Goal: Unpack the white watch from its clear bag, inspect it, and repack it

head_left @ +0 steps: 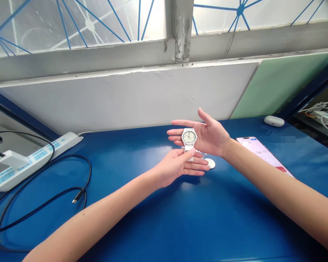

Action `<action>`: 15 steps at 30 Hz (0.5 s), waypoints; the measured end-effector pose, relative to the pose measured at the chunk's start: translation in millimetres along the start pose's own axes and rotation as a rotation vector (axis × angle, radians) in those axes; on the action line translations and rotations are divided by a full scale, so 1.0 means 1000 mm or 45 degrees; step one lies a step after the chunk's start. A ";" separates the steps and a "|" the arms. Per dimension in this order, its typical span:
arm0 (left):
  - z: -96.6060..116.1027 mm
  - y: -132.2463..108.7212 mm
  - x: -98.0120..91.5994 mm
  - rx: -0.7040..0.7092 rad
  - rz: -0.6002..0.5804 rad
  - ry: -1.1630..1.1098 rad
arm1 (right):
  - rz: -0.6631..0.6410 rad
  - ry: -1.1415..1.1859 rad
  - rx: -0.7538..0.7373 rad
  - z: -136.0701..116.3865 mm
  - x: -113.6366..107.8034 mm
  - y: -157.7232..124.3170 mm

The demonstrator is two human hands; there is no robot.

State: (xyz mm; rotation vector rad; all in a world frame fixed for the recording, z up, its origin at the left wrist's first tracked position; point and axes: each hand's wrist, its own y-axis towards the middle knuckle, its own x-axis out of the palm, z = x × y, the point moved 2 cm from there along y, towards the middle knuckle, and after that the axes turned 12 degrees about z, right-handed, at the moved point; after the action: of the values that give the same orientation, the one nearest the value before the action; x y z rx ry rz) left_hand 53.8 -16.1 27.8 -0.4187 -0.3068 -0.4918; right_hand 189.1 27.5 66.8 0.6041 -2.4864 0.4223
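Note:
A white wristwatch [188, 137] with a round pale dial stands upright above the blue table [164, 218]. My left hand [180, 165] pinches its lower strap between thumb and fingers. My right hand [207, 135] is held just behind the watch, palm up and fingers stretched flat toward the left; the watch case appears to rest against its fingers. A small white round disc [211, 163] lies on the table under my hands, partly hidden.
A phone [259, 151] with a lit screen lies right of my right wrist. A white earbud case [274, 120] sits at the back right. A white power strip [35, 158] with a plugged adapter and a looping black cable [79, 196] occupy the left side.

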 end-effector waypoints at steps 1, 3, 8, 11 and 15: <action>0.000 0.000 0.000 0.009 0.000 0.003 | -0.003 0.009 -0.005 0.000 0.000 0.000; 0.001 0.001 -0.001 0.012 -0.005 0.006 | -0.018 0.024 -0.006 0.000 0.000 0.000; 0.003 0.000 -0.002 -0.025 -0.034 0.000 | -0.036 0.022 0.001 0.001 -0.001 0.001; 0.003 -0.001 -0.002 -0.042 -0.046 0.005 | -0.026 -0.003 -0.007 0.001 -0.001 0.001; 0.008 -0.001 -0.003 -0.048 -0.012 0.026 | 0.008 -0.073 -0.036 0.002 -0.003 0.002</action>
State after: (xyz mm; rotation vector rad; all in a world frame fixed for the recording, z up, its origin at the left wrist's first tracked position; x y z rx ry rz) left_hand 49.6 -11.8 33.5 -0.4484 -0.2803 -0.5113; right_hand 190.1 29.4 63.2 0.6054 -2.5448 0.3760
